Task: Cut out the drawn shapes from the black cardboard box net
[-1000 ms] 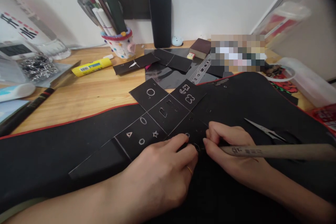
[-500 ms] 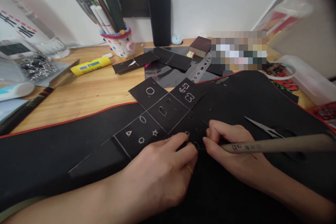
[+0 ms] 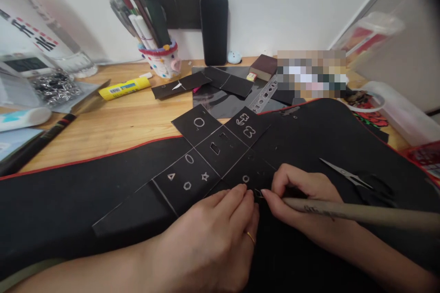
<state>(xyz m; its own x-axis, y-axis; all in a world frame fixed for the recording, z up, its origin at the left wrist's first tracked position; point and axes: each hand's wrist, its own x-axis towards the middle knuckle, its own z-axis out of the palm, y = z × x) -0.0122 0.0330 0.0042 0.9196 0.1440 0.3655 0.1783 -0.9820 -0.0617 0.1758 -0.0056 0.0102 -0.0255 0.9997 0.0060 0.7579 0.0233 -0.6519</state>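
Observation:
A black cross-shaped sheet of card point(image 3: 227, 144) lies on the black mat point(image 3: 120, 167), marked with white lines and small shapes: circles, a star, a triangle, flower outlines. Some shapes look cut through. My left hand point(image 3: 220, 233) rests on the card's lower part, its fingers pressed together, a ring on one finger. Close to its right, my right hand point(image 3: 300, 199) grips a long tan-handled tool point(image 3: 360, 215) between thumb and fingers. The tool's tip is hidden by the fingertips, beside a small diamond outline on the card.
Scissors point(image 3: 347, 174) lie to the right of my right hand. Behind the card are a stencil ruler point(image 3: 263, 96), black card strips point(image 3: 182, 84), a yellow glue stick point(image 3: 124, 88), a brush cup point(image 3: 161, 62) and a phone point(image 3: 214, 29) against the wall. Clear containers stand at both sides.
The view has shifted slightly. My right hand has moved down and left toward my left hand, and the tool's handle lies lower. My left fingers are closer together and straighter.

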